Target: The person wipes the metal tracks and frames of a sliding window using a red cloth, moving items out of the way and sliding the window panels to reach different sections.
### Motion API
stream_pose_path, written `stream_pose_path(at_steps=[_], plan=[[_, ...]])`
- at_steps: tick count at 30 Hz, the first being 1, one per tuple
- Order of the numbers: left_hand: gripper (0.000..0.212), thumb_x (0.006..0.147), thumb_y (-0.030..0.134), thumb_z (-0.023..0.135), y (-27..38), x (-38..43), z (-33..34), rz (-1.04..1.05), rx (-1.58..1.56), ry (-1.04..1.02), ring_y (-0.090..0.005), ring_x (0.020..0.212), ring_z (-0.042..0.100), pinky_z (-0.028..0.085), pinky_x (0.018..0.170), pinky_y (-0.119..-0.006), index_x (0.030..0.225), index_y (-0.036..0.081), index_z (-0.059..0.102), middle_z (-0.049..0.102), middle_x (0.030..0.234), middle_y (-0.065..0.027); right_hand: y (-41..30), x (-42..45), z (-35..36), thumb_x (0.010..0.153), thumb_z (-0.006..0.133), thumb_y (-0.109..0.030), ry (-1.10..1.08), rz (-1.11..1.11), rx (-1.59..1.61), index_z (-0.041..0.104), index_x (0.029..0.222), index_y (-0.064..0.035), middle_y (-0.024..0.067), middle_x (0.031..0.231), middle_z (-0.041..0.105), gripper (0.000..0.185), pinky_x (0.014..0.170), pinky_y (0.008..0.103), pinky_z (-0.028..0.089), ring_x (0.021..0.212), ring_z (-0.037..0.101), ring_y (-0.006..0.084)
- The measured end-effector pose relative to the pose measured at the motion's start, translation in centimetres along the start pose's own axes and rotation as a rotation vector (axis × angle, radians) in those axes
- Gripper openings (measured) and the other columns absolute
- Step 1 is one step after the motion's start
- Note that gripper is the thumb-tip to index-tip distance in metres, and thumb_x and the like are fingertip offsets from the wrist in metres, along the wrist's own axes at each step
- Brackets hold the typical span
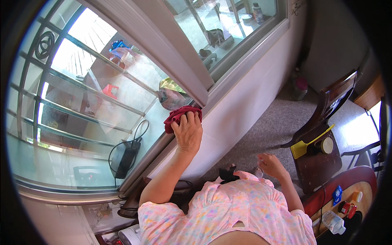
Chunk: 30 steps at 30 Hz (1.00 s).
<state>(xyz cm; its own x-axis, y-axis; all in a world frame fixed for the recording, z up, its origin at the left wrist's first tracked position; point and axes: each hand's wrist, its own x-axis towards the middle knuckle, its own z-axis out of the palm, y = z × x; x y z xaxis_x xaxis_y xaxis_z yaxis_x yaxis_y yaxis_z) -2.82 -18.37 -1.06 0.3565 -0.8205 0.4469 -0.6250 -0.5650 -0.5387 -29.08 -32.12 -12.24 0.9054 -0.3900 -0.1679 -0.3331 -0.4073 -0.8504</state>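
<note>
My left hand (188, 131) presses a crumpled dark red cloth (180, 117) against the lower corner of a window frame (196, 88), beside the glass. My right hand (271, 164) hangs over the floor with its fingers loosely curled, and nothing shows in it. Behind the glass pane (92, 153) are a black power adapter (128, 157) with a cable and a bag with a green and yellow part (173, 93), close to the cloth. White tiles (232, 113) cover the wall below the frame.
A dark wooden chair (318, 171) at the right holds a yellow fly swatter (300, 149) and a lidded jar (327, 145). Next to it, a round table (324, 199) carries a plastic bottle (333, 222), a red-lidded jar (347, 209) and a blue packet (337, 195). A pink-lidded container (300, 87) stands on the floor.
</note>
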Motion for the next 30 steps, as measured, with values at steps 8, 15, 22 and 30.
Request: stream_pose_path(at_steps=[8,15,22,30], plan=[[0.015,0.079,0.016,0.050,-1.4,-2.1,-0.5,-0.002,-0.019,-0.061,-0.0184,0.078,0.047,0.029,0.067,-0.038,0.090,0.012,0.059,0.045,0.079,-0.0020,0.0,-0.1,0.1,0.076,0.053,-0.012,-0.032,0.023,-0.046,0.055,0.089,0.0022,0.0209,0.088,0.059,0.020,0.073,0.0432,0.045,0.085,0.056,0.0383],[0.029,0.080,0.017,0.049,-0.1,-0.2,0.3,-0.075,-0.142,0.006,-0.0191,0.079,0.047,0.029,0.067,-0.038,0.107,0.011,0.053,0.046,0.085,-0.0028,-0.2,0.9,0.1,0.077,0.054,-0.011,-0.055,-0.078,-0.122,0.055,0.089,0.0019,0.0200,0.084,0.058,0.018,0.068,0.0418,0.046,0.079,0.057,0.0370],[0.019,0.078,0.013,0.053,0.3,-0.7,-0.1,-0.100,-0.113,-0.049,-0.0198,0.079,0.048,0.029,0.068,-0.038,0.095,0.011,0.060,0.047,0.083,-0.0029,-2.2,2.1,0.4,0.078,0.053,-0.014,-0.120,-0.053,-0.143,0.057,0.096,0.0010,0.0198,0.096,0.059,0.024,0.077,0.0428,0.045,0.089,0.057,0.0369],[0.026,0.066,0.010,0.064,-2.1,-2.8,-2.9,-0.258,-0.523,-0.096,-0.0230,0.084,0.050,0.034,0.074,-0.042,0.091,0.008,0.062,0.049,0.085,-0.0034,-2.4,2.5,0.7,0.080,0.053,-0.015,-0.156,-0.118,-0.152,0.056,0.096,0.0014,0.0211,0.090,0.059,0.023,0.072,0.0439,0.045,0.084,0.057,0.0372]])
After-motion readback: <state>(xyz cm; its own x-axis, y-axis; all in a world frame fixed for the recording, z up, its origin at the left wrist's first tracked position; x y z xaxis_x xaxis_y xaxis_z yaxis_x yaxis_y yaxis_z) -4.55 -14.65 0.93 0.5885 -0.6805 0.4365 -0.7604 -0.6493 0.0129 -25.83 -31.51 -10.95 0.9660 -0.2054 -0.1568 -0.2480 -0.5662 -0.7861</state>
